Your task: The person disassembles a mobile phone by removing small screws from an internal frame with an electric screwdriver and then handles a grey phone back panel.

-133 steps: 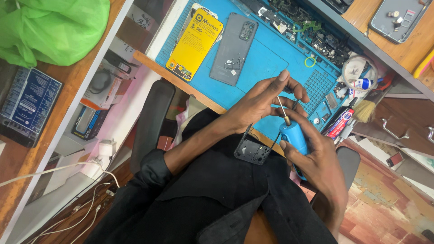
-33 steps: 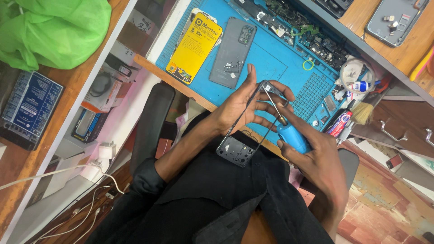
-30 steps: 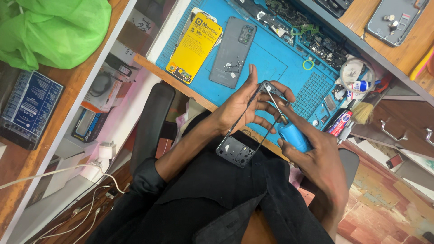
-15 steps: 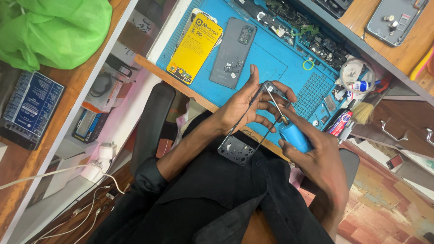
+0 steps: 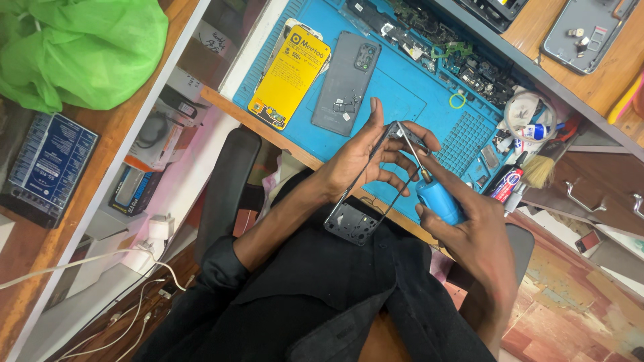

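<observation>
A flat yellow packet [image 5: 290, 75] with a dark strip at its lower end lies on the blue mat [image 5: 409, 94], just left of a grey phone back. A dark blue printed box [image 5: 45, 167] rests on the wooden shelf under a green bag.

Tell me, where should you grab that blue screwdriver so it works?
By the fat blue handle, coming from its back end, as the right hand does. The thin metal tip points up at the phone frame, so it must stay free.

Left hand [image 5: 362, 157] and right hand [image 5: 469, 224] meet, fingers [image 5: 402, 161] curled gripping.
</observation>
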